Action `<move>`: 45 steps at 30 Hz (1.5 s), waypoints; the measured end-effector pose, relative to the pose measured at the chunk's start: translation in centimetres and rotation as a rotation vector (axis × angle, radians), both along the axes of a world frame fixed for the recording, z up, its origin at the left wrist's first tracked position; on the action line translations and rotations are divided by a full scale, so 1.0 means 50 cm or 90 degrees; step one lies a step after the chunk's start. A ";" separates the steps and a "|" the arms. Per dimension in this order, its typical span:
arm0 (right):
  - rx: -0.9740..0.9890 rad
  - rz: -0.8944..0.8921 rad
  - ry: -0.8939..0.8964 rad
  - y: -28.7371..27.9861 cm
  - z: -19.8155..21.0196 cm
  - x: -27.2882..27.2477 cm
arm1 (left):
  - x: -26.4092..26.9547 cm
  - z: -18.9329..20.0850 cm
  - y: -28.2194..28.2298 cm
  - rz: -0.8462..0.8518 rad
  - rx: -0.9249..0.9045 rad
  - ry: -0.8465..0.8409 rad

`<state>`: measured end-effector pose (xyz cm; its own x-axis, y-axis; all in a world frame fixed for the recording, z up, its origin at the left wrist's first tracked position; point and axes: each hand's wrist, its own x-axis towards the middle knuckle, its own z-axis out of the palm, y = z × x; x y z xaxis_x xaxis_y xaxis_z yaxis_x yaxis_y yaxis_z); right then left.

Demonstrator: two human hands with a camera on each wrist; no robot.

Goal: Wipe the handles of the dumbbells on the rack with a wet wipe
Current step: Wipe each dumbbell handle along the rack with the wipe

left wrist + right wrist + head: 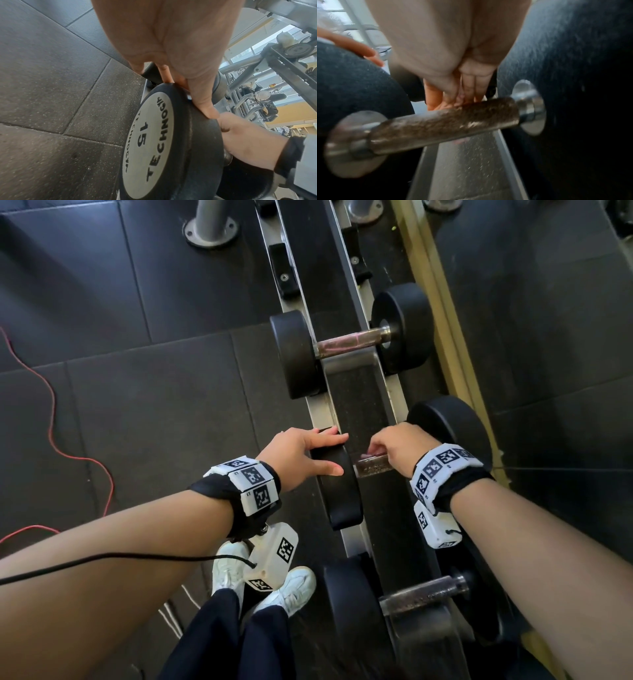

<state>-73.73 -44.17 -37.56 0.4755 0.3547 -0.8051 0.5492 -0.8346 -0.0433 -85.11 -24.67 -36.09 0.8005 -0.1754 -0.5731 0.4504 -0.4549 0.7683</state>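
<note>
While the nearest dumbbell [394,604] lies untouched across the rack [359,392], the left hand [301,453] rests with straight fingers and thumb on the rim of the middle dumbbell's near weight [339,491], marked 15 on its end face. Beside it the right hand [394,450] has its fingers curled down against the far side of that dumbbell's handle [443,125], pinching a pinkish wet wipe [368,455], mostly hidden. Farther along the rack rests a third dumbbell [349,344].

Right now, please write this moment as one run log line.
left hand: steadies dumbbell head | right hand: at middle dumbbell handle | wipe: barely visible
</note>
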 end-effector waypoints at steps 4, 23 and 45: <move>-0.052 0.034 -0.036 -0.003 0.013 0.008 | 0.002 0.003 -0.002 -0.003 0.007 -0.007; 0.191 -0.266 -0.054 -0.057 -0.009 -0.012 | 0.002 -0.001 -0.001 -0.013 0.008 -0.002; 0.234 -0.345 -0.058 -0.047 -0.015 -0.027 | -0.001 -0.014 -0.002 -0.011 0.014 -0.015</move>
<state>-75.10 -46.50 -38.30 0.7246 0.2902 -0.6251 0.0707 -0.9335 -0.3514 -85.16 -24.78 -36.78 0.8105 -0.1762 -0.5585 0.4251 -0.4789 0.7680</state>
